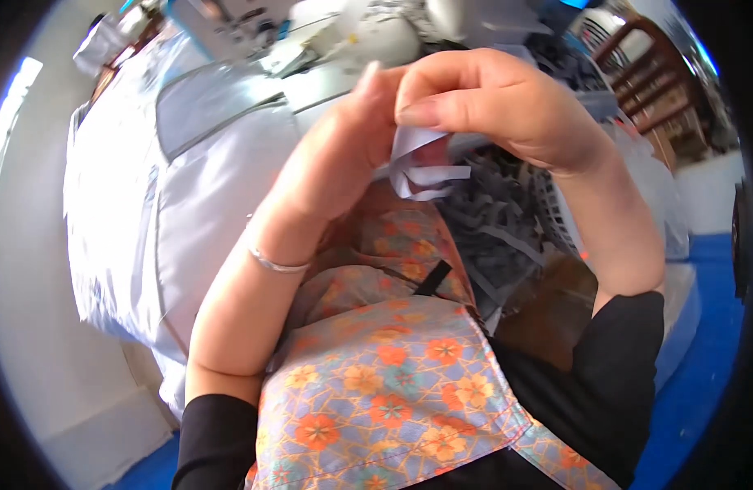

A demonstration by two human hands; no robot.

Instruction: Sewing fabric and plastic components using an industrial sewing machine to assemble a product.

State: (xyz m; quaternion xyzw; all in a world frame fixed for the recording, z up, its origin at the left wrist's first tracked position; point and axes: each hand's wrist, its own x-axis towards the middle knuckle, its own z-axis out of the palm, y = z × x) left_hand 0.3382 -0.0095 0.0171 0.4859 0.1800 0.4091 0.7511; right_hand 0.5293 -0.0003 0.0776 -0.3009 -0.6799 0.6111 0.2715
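A narrow pale strip of fabric or ribbon (pixel 407 147) hangs in a loop below my raised hands. My right hand (pixel 507 102) pinches its upper end between thumb and curled fingers. Close against it on the left is my left hand (pixel 352 135), thumb pointing up. The left fingers are mostly hidden, but they look curled behind the strip, against it. Under the hands, a heap of grey strips (pixel 495 220) lies at the right side of my lap, beside a white lattice basket (pixel 552 214). My floral apron (pixel 384 367) covers my lap.
White sheeting (pixel 221 212) covers a work surface at my left, with a grey panel (pixel 221 106) on it. Pale bundles and a clear plastic bin (pixel 499 28) crowd the far side. A wooden chair (pixel 650 73) stands far right, above blue flooring (pixel 715 327).
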